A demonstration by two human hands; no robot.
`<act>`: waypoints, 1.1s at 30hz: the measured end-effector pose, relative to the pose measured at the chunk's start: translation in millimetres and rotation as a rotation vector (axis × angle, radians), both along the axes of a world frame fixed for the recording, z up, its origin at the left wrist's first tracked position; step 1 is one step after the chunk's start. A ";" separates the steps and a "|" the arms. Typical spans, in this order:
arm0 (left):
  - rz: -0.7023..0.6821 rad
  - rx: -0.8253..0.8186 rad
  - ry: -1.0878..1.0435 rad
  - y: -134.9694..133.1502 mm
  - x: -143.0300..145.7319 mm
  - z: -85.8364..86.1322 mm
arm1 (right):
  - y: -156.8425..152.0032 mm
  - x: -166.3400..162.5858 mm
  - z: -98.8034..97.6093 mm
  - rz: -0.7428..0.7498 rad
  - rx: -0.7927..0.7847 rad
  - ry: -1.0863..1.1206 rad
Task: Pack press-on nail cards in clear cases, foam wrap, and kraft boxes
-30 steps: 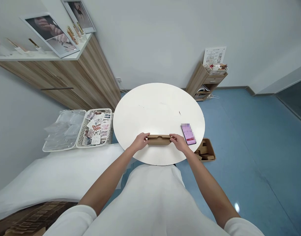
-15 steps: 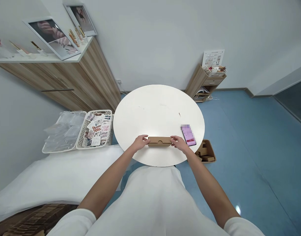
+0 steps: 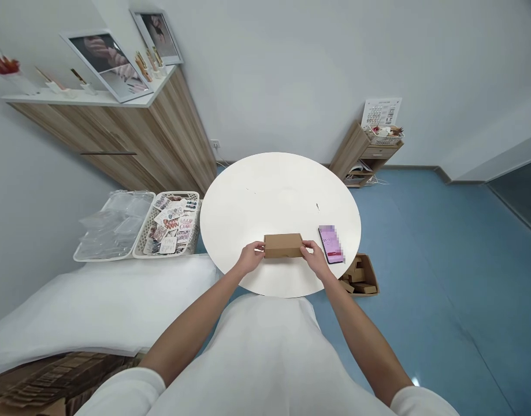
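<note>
Between my hands is a small brown cardboard box (image 3: 283,245), its lid closed and its broad top face turned up, at the near side of the round white table (image 3: 274,190). My left hand (image 3: 251,257) grips its left end, thumb and fingers closed on the edge. At the opposite end, my right hand (image 3: 315,257) holds the right edge in the same way. A phone (image 3: 331,244) with a lit, partly blurred purple screen lies just right of my right hand. Whether the box rests on the table or is slightly raised, I cannot tell.
Left of the table stand a basket of printed nail sets (image 3: 172,225) and a basket of clear plastic packs (image 3: 118,225). Below the table's right edge, a carton (image 3: 367,274) holds small brown boxes. A wooden cabinet (image 3: 174,127) and a small shelf (image 3: 360,153) stand by the wall.
The box has tipped so that its broad top face shows instead of the narrow side with the notched flap. Both hands keep hold of its ends. The head view has shifted slightly.
</note>
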State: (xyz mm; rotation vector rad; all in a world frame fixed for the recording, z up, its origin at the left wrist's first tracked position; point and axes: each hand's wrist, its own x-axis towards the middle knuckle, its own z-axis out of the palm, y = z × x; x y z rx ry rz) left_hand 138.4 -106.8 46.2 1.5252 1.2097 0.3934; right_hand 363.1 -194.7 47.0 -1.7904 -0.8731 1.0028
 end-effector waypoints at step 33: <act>0.089 -0.047 0.179 -32.9 14.2 -56.3 | -25.2 -3.1 -37.5 0.065 -0.364 -0.173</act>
